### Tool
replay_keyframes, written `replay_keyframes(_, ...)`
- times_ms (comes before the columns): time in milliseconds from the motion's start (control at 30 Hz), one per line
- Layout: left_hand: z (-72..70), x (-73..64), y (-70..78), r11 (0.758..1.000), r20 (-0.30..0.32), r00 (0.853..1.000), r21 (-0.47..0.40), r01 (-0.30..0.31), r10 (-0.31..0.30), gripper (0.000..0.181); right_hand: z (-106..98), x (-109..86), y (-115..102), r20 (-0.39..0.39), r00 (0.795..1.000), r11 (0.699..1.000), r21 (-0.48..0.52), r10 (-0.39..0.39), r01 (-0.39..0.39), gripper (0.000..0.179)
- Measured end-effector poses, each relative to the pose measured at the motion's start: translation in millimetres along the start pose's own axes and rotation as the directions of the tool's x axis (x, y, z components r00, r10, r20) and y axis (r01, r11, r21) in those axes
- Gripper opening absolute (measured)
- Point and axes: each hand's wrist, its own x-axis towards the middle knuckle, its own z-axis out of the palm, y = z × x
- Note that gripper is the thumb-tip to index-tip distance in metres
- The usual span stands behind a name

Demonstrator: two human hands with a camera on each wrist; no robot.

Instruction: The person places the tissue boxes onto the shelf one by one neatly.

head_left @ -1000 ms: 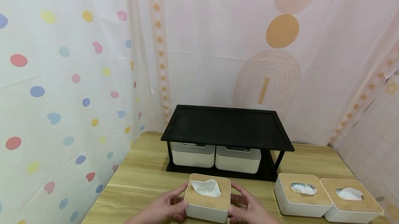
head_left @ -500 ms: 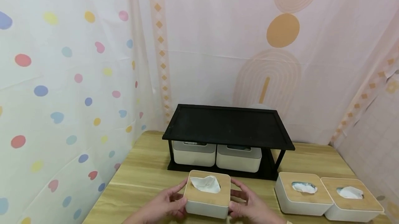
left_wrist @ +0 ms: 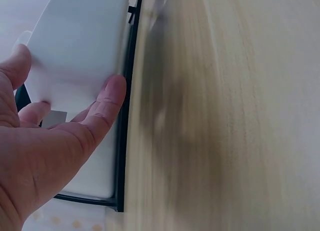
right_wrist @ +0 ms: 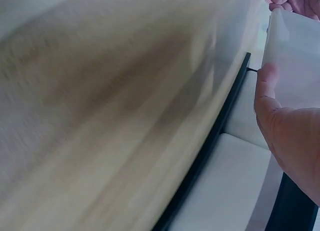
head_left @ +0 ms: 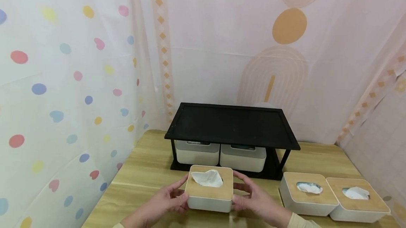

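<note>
Both hands hold a square tissue box (head_left: 207, 193) with a white body, a wooden lid and a white tissue poking from its slot. My left hand (head_left: 165, 199) grips its left side, and my right hand (head_left: 255, 199) grips the right. In the left wrist view, the thumb and fingers of the left hand (left_wrist: 60, 141) press the box's white wall (left_wrist: 80, 41), which is clear of the table. The right wrist view has the right hand (right_wrist: 285, 121) against the opposite end. Just behind the box stands a black two-tier rack (head_left: 231, 122), its top shelf bare.
Under the rack's top, two grey-lidded tissue boxes, a left one (head_left: 196, 154) and a right one (head_left: 242, 159), sit side by side. At the right, two more wooden-lidded boxes (head_left: 309, 194) (head_left: 358, 199) stand on the wood-grain table (head_left: 127, 185). Patterned curtains (head_left: 206, 44) hang behind and at the left.
Both hands have lifted the tissue box and moved it up in the head view, closer to the rack's front. The head view has shifted slightly.
</note>
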Motion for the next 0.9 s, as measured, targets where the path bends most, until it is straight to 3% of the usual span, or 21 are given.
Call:
replay_keyframes(533, -5.1, -4.3, 27.0, 1.0, -0.055, 0.998, 0.002, -0.009, 0.009, 0.083, 1, 3.7, -39, -0.018, 0.999, 0.997, -0.07, -0.028, 0.027, 0.086)
replay_keyframes(900, -10.9, -12.3, 50.5, 0.998, -0.138, 0.989, 0.027, -0.056, 0.059, 0.076, 6, 10.1, -59, -0.022, 0.996, 0.994, -0.073, -0.081, 0.08, 0.088)
